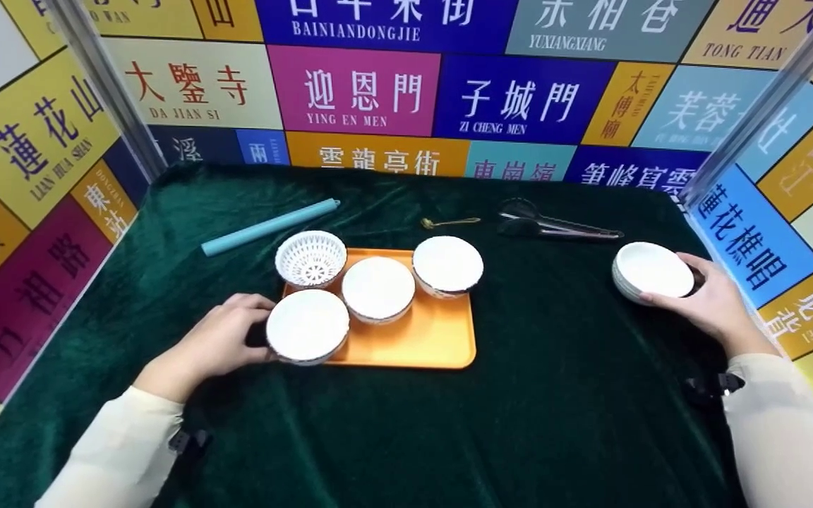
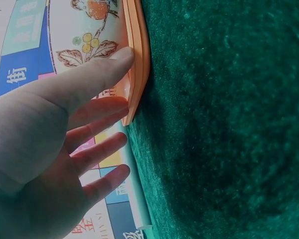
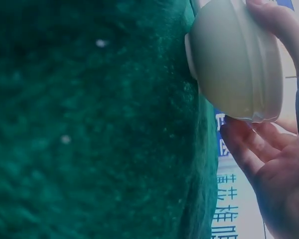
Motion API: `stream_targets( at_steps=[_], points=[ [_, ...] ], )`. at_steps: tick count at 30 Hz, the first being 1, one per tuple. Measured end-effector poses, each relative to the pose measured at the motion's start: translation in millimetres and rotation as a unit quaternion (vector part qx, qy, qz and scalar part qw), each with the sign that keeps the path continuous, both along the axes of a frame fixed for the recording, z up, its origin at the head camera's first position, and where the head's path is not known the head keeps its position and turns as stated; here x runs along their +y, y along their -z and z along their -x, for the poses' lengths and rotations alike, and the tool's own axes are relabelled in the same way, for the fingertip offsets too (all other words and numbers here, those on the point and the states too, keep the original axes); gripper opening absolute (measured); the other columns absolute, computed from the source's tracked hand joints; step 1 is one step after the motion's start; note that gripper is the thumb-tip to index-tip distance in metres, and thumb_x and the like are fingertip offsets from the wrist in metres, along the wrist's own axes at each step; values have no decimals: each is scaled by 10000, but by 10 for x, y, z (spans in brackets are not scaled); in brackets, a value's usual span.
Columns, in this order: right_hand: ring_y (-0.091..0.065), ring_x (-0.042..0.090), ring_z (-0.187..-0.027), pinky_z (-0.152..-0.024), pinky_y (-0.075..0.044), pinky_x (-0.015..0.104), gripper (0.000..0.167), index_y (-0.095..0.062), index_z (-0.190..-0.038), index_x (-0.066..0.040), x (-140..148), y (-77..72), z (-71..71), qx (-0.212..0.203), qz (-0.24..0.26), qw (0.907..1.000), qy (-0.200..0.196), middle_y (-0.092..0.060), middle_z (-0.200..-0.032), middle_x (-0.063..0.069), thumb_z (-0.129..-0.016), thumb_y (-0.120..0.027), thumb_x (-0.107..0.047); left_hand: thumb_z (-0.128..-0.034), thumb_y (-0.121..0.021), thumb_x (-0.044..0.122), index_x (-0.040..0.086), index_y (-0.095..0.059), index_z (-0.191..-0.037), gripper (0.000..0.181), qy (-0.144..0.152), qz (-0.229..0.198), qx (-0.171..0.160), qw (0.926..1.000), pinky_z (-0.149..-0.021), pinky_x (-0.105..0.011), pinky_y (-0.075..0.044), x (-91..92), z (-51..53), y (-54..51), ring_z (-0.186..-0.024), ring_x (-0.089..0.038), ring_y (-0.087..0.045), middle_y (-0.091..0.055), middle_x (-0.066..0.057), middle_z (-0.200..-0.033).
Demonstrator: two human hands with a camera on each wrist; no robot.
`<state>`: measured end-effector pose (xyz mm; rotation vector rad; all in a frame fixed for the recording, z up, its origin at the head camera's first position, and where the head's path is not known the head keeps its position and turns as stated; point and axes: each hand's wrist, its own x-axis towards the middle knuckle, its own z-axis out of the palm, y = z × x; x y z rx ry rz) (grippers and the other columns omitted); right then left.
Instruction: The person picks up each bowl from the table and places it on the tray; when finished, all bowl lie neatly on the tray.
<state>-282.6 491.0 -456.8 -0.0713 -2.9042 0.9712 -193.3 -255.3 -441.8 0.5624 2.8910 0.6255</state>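
Observation:
At the front left of the orange tray (image 1: 406,346) stands a white bowl (image 1: 308,326), painted with a bird, berries and leaves in the left wrist view. My left hand (image 1: 226,330) curves beside it; its thumb (image 2: 107,67) lies against the bowl's base and the tray rim, the other fingers spread loosely. Two more white bowls, one central (image 1: 378,288) and one back right (image 1: 447,264), and a white openwork bowl (image 1: 311,258) are at the tray. Far right, my right hand (image 1: 713,300) holds a plain white bowl (image 3: 226,59) between thumb and fingers, close to the cloth.
Behind the tray lie a light-blue stick (image 1: 271,226), a small gold spoon (image 1: 451,223) and tongs (image 1: 558,224) with a dark handle. A dark green velvet cloth (image 1: 555,395) covers the table. Panels with Chinese lettering (image 1: 353,92) wall the back and sides.

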Motion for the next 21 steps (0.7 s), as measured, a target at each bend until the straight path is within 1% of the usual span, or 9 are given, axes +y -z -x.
stream_targets(
  at_steps=[5,6,9,12,14,17,21],
  points=[
    [-492,320,-1273,-884,-334,174,1037,-359,-1587,-64,-139,6,-20,169,-27,9997,-169,-474,-1515,252,-785,-891,-452,-862,-840,262,46,-717,-1277,484,16,15,33,10000,-1110,-640,-419,-7,7,0,-1353,-360,-508,-635,-118,-1375],
    [-493,347,-1281,-886,-333,169,1035,-371,-1580,-66,-174,7,-21,202,-25,9996,-214,-479,-1507,248,-776,-899,-447,-861,-840,261,44,-717,-1276,484,21,27,46,10000,-1109,-640,-419,-8,8,1,-1352,-361,-508,-635,-120,-1374],
    [-499,321,-1272,-886,-324,124,1020,-404,-1562,-78,-299,1,-27,288,29,9989,-355,-494,-1493,217,-755,-919,-431,-856,-844,261,31,-718,-1268,488,27,29,80,10000,-1106,-640,-421,-8,8,6,-1350,-366,-509,-635,-130,-1370],
    [-509,284,-1268,-880,-311,35,1001,-430,-1549,-101,-452,-14,-35,364,128,9981,-487,-504,-1496,177,-741,-934,-409,-852,-845,258,24,-717,-1267,493,38,30,99,9999,-1104,-642,-419,-8,6,10,-1352,-371,-507,-636,-137,-1368],
    [-520,257,-1271,-882,-314,6,987,-445,-1541,-103,-564,-18,-41,456,192,9967,-639,-516,-1490,165,-735,-944,-375,-850,-845,256,22,-718,-1264,492,45,31,102,9999,-1104,-641,-420,-8,6,12,-1353,-373,-507,-636,-139,-1367],
    [-528,152,-1258,-903,-324,-12,970,-484,-1517,-108,-751,-20,-54,580,340,9942,-844,-543,-1466,142,-704,-970,-316,-847,-850,255,21,-721,-1258,490,42,50,105,9999,-1101,-636,-426,-6,3,14,-1347,-371,-511,-639,-137,-1362],
    [-521,-12,-1189,-923,-356,-10,953,-528,-1483,-118,-995,-17,-84,650,587,9899,-1113,-573,-1436,102,-663,-994,-257,-850,-847,257,32,-723,-1261,485,5,76,63,10000,-1100,-636,-428,0,2,18,-1350,-365,-509,-640,-125,-1366]
  ],
)
